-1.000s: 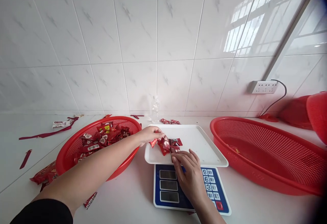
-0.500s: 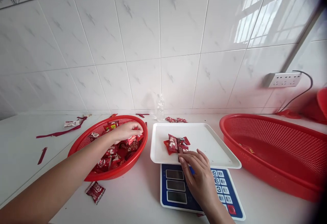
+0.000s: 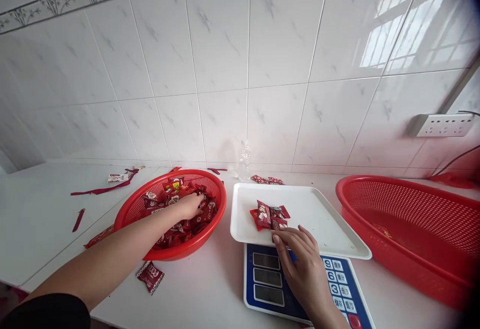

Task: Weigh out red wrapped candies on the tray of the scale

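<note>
My left hand (image 3: 192, 206) reaches into a red perforated plastic basket (image 3: 221, 214) filled with small wrapped packets (image 3: 182, 226), mostly dark red. Its fingers curl down among them, and whatever lies under the fingertips is hidden. My right hand (image 3: 302, 251) rests at the near edge of a white tray (image 3: 307, 214) on a digital scale (image 3: 268, 276). Its thumb and forefinger are closed on a small dark red packet (image 3: 275, 235), mostly covered by the fingers. Just beyond, several more packets (image 3: 264, 214) lie in a loose pile on the tray.
Another red basket (image 3: 408, 259) stands to the right. One packet (image 3: 150, 276) lies in front of the left basket. A clear plastic bottle (image 3: 244, 161) and patterned packets (image 3: 267, 180) are by the tiled wall. A power strip (image 3: 444, 125) is mounted at right.
My left hand has dipped lower among the packets in the basket. The right hand stays at the tray's edge. The view has shifted, so everything appears further right.
</note>
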Tool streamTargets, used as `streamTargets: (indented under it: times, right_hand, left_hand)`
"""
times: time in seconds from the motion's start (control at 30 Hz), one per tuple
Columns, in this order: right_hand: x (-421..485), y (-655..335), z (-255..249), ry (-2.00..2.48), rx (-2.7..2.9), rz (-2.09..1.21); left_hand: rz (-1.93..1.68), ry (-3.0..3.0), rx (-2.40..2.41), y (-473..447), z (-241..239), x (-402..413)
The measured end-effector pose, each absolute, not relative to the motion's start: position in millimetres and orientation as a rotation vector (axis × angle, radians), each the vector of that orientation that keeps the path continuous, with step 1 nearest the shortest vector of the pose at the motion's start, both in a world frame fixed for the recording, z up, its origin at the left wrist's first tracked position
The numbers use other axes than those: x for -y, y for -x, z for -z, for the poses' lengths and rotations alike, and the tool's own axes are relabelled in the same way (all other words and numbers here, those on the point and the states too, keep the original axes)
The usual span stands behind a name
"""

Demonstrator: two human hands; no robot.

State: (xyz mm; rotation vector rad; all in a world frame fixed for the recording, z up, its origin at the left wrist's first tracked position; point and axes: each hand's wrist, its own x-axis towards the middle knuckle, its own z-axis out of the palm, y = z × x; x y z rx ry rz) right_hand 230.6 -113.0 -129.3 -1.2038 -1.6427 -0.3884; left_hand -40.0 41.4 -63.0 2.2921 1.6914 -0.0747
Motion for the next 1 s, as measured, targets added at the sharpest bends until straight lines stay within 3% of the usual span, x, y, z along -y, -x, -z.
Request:
streamTargets:
  times: [0.2,0.53,0.77,1.0]
  right_hand:
    - [113,-230,129,1.172,1.638,0.385]
    - [114,-232,130,1.198,1.619,0.357]
    - [111,-234,134,1.368,1.556,0.455]
    - [111,-230,133,1.486,1.566,0.485]
  left_hand:
    - [0.026,-2.276,-1.677,55,57,-42]
    - [-0.602,-2.356,-1.466,26,17,-6]
    - [-0.546,-2.645,-1.031,-36,53,49]
    - [-0.505,-2.729,-0.997,-60,75,59]
